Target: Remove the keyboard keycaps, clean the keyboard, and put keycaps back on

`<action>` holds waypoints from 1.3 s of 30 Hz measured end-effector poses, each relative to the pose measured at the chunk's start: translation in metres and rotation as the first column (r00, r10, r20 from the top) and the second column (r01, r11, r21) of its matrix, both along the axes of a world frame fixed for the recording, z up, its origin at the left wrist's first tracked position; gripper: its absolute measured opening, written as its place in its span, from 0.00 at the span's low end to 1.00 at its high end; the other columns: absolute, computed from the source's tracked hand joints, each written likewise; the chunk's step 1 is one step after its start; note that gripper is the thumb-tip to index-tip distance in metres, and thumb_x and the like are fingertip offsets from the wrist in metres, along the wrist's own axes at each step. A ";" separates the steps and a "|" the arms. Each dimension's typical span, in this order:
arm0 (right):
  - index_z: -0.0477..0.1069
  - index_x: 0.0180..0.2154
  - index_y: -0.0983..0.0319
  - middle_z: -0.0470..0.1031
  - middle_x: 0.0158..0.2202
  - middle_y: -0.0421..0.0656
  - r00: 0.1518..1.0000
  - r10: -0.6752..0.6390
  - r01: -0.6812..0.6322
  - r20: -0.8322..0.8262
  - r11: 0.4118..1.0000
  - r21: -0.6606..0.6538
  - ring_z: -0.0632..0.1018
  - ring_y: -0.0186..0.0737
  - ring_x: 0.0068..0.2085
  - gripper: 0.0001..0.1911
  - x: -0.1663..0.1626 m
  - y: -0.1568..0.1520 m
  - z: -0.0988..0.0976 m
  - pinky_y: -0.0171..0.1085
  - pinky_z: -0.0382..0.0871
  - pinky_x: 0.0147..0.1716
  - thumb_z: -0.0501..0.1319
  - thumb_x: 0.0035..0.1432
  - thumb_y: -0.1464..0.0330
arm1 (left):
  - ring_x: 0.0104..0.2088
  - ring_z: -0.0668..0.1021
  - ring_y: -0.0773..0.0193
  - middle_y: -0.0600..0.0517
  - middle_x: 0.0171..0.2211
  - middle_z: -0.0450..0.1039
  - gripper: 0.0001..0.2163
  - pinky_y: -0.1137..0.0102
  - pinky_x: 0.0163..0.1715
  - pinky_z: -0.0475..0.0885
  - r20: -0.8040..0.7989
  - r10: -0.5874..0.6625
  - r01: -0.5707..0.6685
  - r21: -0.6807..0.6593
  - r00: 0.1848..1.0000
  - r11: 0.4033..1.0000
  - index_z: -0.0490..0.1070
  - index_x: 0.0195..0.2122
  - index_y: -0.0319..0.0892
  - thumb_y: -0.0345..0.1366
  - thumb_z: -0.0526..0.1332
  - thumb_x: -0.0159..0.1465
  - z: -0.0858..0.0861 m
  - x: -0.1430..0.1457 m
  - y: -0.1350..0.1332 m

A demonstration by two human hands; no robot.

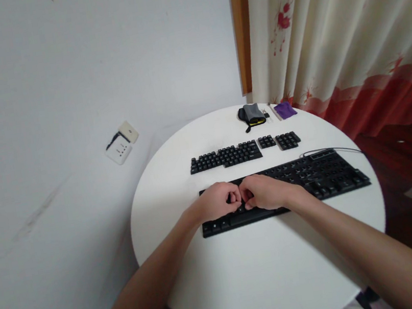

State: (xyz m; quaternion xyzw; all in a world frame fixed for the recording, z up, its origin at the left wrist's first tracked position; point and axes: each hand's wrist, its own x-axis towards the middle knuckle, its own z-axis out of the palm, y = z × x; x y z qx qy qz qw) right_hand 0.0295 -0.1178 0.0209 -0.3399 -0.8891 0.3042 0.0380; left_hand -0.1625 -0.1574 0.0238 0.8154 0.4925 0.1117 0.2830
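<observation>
Resting on the black keyboard at mid-table, the left hand and right hand are curled closed, knuckles touching; anything pinched is hidden. The keyboard is judged light, rigid matte plastic, best gripped by its long edges. Rows of small keycaps are laid behind.

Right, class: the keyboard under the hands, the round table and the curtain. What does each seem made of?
Keyboard: probably moulded plastic, matt black, little glare.
Table: smooth white top with soft sheen, perhaps laminate or painted board.
Curtain: cloth, cream with red print, hanging in soft folds.
</observation>
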 end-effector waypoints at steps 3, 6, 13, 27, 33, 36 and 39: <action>0.75 0.28 0.61 0.76 0.27 0.39 0.999 0.027 -0.028 -0.039 0.999 -0.023 0.74 0.36 0.31 0.04 0.002 0.001 0.001 0.32 0.58 0.29 0.69 0.49 0.72 | 0.27 0.72 0.68 0.56 0.26 0.73 0.03 0.74 0.28 0.63 0.004 -0.027 0.027 0.007 1.000 1.000 0.75 0.31 0.41 0.29 0.61 0.57 0.000 -0.002 0.001; 0.76 0.29 0.61 0.76 0.27 0.39 0.993 0.063 -0.068 -0.098 0.996 -0.055 0.73 0.35 0.30 0.01 0.006 0.004 0.001 0.32 0.59 0.30 0.65 0.53 0.72 | 0.28 0.72 0.68 0.55 0.27 0.72 0.04 0.73 0.30 0.64 -0.010 -0.070 0.070 0.021 0.998 0.997 0.75 0.33 0.41 0.31 0.61 0.60 0.003 -0.005 0.001; 0.76 0.29 0.61 0.76 0.26 0.38 0.992 0.045 -0.053 -0.119 0.997 -0.062 0.72 0.34 0.29 0.01 0.007 0.005 -0.001 0.33 0.58 0.29 0.65 0.51 0.72 | 0.32 0.73 0.67 0.55 0.31 0.74 0.05 0.73 0.33 0.66 0.036 -0.114 0.114 0.013 0.993 0.993 0.75 0.35 0.42 0.34 0.67 0.58 0.007 -0.008 0.000; 0.77 0.34 0.61 0.79 0.34 0.44 0.971 -0.119 0.144 -0.207 0.983 0.111 0.77 0.40 0.36 0.10 0.004 0.013 -0.004 0.35 0.64 0.37 0.56 0.61 0.72 | 0.31 0.73 0.66 0.55 0.31 0.73 0.07 0.71 0.33 0.67 0.095 0.075 -0.098 0.264 0.993 0.960 0.75 0.38 0.44 0.31 0.57 0.66 -0.008 -0.005 0.008; 0.71 0.53 0.64 0.75 0.46 0.51 0.940 -0.295 0.338 -0.174 0.878 0.338 0.74 0.46 0.49 0.18 -0.006 0.015 -0.015 0.39 0.62 0.50 0.49 0.68 0.70 | 0.44 0.73 0.57 0.47 0.42 0.74 0.13 0.62 0.50 0.68 0.043 0.282 -0.263 0.510 0.959 0.819 0.74 0.49 0.42 0.31 0.53 0.69 -0.022 -0.011 0.023; 0.66 0.59 0.63 0.73 0.49 0.53 0.948 -0.311 0.313 -0.068 0.870 0.381 0.72 0.50 0.50 0.21 -0.013 0.015 -0.018 0.44 0.62 0.50 0.47 0.69 0.67 | 0.44 0.73 0.57 0.46 0.43 0.74 0.16 0.61 0.51 0.67 -0.040 0.340 -0.277 0.493 0.940 0.825 0.70 0.56 0.40 0.34 0.52 0.70 -0.028 -0.013 0.028; 0.61 0.62 0.61 0.72 0.51 0.54 0.940 -0.342 0.312 0.004 0.862 0.400 0.71 0.54 0.52 0.22 -0.022 0.015 -0.020 0.48 0.61 0.49 0.45 0.71 0.64 | 0.43 0.74 0.57 0.46 0.42 0.74 0.18 0.62 0.51 0.67 -0.085 0.366 -0.292 0.448 0.927 0.845 0.67 0.59 0.39 0.36 0.52 0.70 -0.033 -0.013 0.032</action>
